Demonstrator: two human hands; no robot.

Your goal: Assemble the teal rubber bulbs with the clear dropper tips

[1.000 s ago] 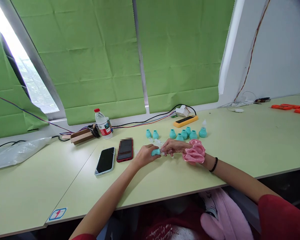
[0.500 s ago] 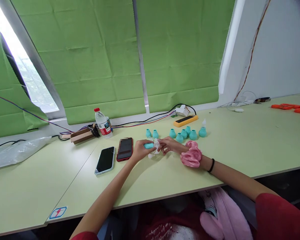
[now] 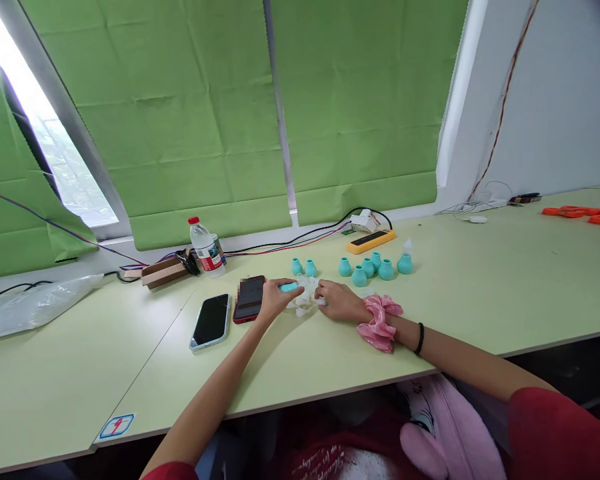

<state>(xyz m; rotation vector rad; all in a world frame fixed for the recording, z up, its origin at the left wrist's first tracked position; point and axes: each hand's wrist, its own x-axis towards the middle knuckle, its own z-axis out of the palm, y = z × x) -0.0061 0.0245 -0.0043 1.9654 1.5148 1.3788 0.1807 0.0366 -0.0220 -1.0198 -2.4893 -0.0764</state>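
Note:
My left hand (image 3: pixel 275 298) is closed around a small teal bulb-shaped bottle (image 3: pixel 289 287), which lies tilted sideways in the fingers. Beside it on the table is a loose heap of translucent whitish plastic pieces (image 3: pixel 303 303). At the heap's right side, my right hand (image 3: pixel 341 301) has its fingers curled together, with a bit of whitish translucent plastic (image 3: pixel 321 301) showing at the fingertips. Behind the hands stand several teal bulb bottles (image 3: pixel 359 275), open at the neck. One teal bottle (image 3: pixel 405 264) at the right end carries a clear pointed tip (image 3: pixel 408 245).
Two phones, a pale-cased one (image 3: pixel 210 322) and a red-cased one (image 3: pixel 250 298), lie left of my left hand. Farther back are a water bottle (image 3: pixel 207 248), a cardboard box (image 3: pixel 164 271), cables and a yellow device (image 3: pixel 371 241). Orange scissors-like items (image 3: pixel 580 213) lie far right.
My hands have moved apart. The left went slightly left with the teal bottle; the right dropped lower to the heap, its fingers now curled in. The standing bottles have not moved.

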